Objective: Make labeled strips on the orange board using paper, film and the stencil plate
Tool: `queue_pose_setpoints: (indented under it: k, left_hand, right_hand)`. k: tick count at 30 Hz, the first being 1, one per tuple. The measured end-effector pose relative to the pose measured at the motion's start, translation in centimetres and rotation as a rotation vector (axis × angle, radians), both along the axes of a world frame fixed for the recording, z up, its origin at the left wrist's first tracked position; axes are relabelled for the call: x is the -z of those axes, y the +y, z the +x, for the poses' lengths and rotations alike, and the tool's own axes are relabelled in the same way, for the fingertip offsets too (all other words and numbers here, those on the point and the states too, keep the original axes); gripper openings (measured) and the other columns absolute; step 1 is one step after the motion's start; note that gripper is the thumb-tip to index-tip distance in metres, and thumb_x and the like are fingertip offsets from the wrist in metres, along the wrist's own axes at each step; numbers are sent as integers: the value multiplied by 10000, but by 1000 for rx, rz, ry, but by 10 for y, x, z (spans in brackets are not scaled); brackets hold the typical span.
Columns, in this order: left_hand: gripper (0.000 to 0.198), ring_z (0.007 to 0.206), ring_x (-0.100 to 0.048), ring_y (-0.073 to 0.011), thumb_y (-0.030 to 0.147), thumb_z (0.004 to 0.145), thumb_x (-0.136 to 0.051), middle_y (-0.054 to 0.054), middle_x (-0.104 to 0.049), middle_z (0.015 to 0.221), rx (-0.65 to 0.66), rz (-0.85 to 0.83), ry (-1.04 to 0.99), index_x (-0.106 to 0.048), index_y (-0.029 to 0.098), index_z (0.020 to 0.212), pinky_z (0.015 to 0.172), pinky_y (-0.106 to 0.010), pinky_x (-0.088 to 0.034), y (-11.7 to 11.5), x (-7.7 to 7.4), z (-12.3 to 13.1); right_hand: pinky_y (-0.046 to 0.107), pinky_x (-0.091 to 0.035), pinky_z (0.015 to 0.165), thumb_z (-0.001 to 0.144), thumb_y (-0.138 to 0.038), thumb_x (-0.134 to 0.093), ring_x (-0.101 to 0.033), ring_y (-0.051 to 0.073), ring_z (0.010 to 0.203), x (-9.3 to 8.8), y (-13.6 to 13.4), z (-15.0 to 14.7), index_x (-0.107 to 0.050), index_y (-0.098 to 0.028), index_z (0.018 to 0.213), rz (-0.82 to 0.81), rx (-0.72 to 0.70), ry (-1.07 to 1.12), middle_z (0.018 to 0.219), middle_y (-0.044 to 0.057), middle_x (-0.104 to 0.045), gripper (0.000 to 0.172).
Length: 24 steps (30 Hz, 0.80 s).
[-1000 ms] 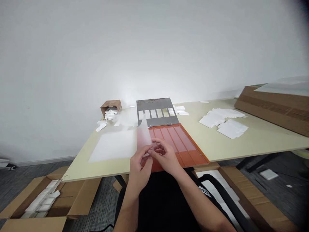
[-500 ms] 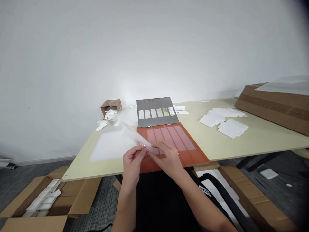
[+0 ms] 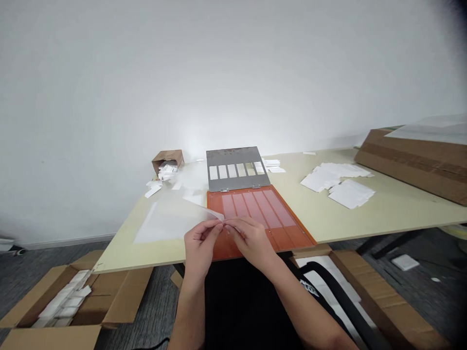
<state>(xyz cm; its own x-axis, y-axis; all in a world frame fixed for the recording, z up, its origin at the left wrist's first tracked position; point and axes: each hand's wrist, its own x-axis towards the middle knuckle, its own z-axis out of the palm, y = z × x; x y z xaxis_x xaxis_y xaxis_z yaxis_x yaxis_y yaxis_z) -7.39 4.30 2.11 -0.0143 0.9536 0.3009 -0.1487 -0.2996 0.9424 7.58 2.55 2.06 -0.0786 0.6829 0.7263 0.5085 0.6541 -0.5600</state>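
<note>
My left hand (image 3: 201, 245) and my right hand (image 3: 250, 240) meet fingertip to fingertip, both pinching the near corner of a thin clear plastic film (image 3: 206, 211). The film slants away to the left over white sheets (image 3: 164, 226) lying on the table. Beneath my hands lies an orange-red board (image 3: 292, 228) with several long pale strips set in it. A grey metal plate (image 3: 233, 184) with a row of rectangular windows is hinged to the board's far edge and lies folded back. My fingers hide part of the film's corner.
At the back left, a small open carton (image 3: 168, 155) holds white pieces. White card pieces (image 3: 352, 193) lie on the right of the table (image 3: 314, 231), near a large cardboard box (image 3: 412, 163). Open boxes with white pieces stand on the floor, left (image 3: 120, 299) and right (image 3: 386, 296).
The film has swung down and flattened toward the table on the left. My right fingers have drawn in slightly against my left fingertips at its corner.
</note>
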Motion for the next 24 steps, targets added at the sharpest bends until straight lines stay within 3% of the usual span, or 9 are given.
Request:
queue_pose_setpoints:
  k: [24]
  left_hand:
    - [174,831,-707,-191,324,785,-739,-56,-765,866,22,51,133,-757,173,870,819,-319,-567,-3,-6,-8]
  right_hand:
    - [378,-555,822,933,-236,-567,-701,202,893,1,1,-4,-712,-254,978,45,26,-38,951,50,-763,152]
